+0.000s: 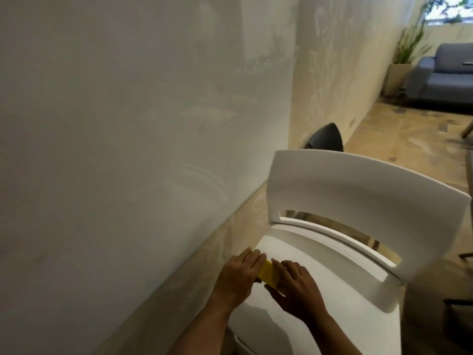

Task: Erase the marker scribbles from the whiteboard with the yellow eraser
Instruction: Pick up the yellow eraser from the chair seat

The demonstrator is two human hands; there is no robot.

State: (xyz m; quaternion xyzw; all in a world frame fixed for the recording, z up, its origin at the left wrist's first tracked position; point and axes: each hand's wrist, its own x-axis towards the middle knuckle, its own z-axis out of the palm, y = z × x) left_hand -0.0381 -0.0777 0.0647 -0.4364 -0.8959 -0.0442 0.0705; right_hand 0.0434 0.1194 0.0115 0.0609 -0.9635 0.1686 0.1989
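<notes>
The yellow eraser (268, 276) lies low on the seat of a white chair (358, 190), with only a short stretch of it showing between my two hands. My left hand (240, 275) covers its left end and my right hand (298, 288) covers its right end, fingers laid over it. The whiteboard (128, 111) fills the left half of the view as a large pale glossy surface; I see no clear marker scribbles on it, only faint reflections and smudges.
Below and right of the whiteboard runs a beige patterned wall (332, 73). A dark chair back (326, 138) peeks out behind the white chair. At far right stand a blue sofa (445, 75), a potted plant (407, 52) and a wood-pattern floor (409, 139).
</notes>
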